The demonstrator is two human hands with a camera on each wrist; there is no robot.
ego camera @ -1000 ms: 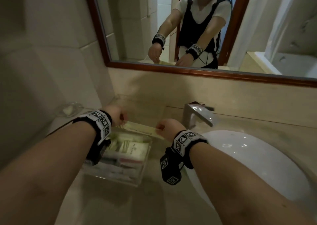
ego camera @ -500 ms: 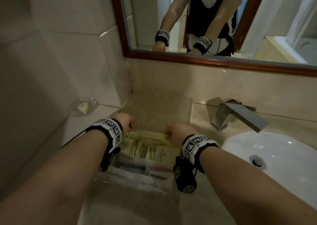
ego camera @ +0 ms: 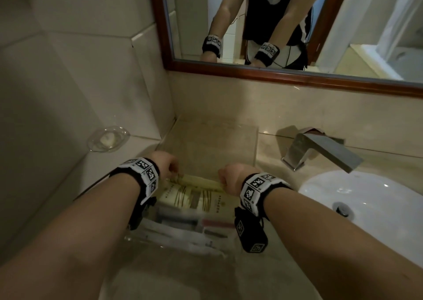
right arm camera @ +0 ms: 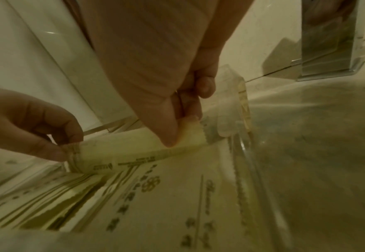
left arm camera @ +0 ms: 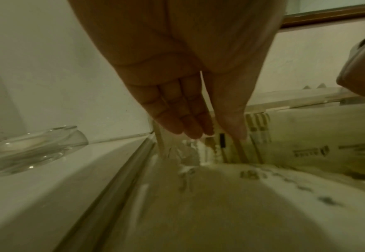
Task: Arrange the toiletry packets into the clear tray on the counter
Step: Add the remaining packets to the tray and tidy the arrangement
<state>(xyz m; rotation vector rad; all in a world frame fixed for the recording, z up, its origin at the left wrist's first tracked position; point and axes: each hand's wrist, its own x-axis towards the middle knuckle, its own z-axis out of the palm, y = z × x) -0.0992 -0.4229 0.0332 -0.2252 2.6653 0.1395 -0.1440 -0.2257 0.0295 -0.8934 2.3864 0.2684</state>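
Two hands meet over the clear tray (ego camera: 249,144), each pinching one end of a long, pale cream packet (ego camera: 196,182) held crosswise above the tray's contents. The left hand (ego camera: 163,166) grips the 9 o'clock end between thumb and fingers (right arm camera: 48,150); the right hand (ego camera: 231,178) nips the serrated 3 o'clock end, thumb pressed against curled fingers (right arm camera: 190,104). From the head view both sets of fingertips are hidden behind the knuckles and the wrist bands.

Beneath the held packet lie more flat packets (ego camera: 201,200) with gold stripes and small print too blurred to read. At the tray's 6 o'clock end sit slim wrapped items (smeared, hard to identify). The tray is rigid, transparent and rectangular, standing on the beige stone worktop (ego camera: 229,277) against the tiled wall.

At 10 o'clock a round glass dish (ego camera: 107,138) holds a pale lump, probably soap. At 3 o'clock stands an angular chrome faucet (ego camera: 320,150) over a white basin (ego camera: 377,196), cut off by the frame edge. A wood-framed mirror (ego camera: 274,75) runs along 12 o'clock.
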